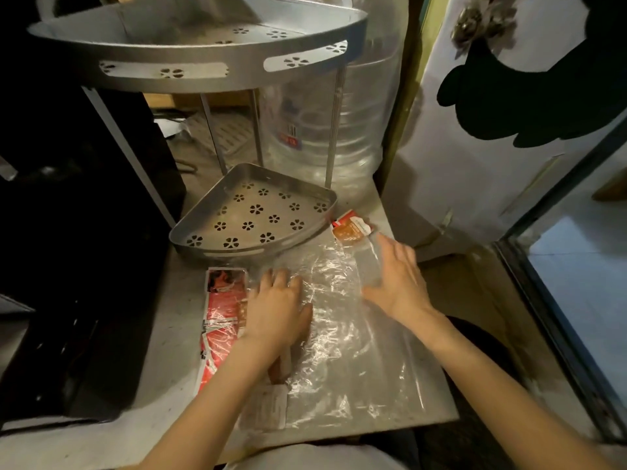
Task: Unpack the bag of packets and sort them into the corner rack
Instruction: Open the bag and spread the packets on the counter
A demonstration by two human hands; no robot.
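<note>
The left hand [280, 308] lay flat, fingers spread, pressing the clear bag [342, 334] on the bench [163, 351]. The right hand [400, 279] hovered open over the bag's far right edge, gripping nothing. Red packets [220, 320] lay just left of the left hand, partly under plastic. One orange packet [351, 228] sat beyond the right hand, beside the rack [252, 212], whose lower tray held nothing.

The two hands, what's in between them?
In the head view, crinkly clear plastic bag fills the gap between the left hand and the right hand. No packet shows there.
</note>
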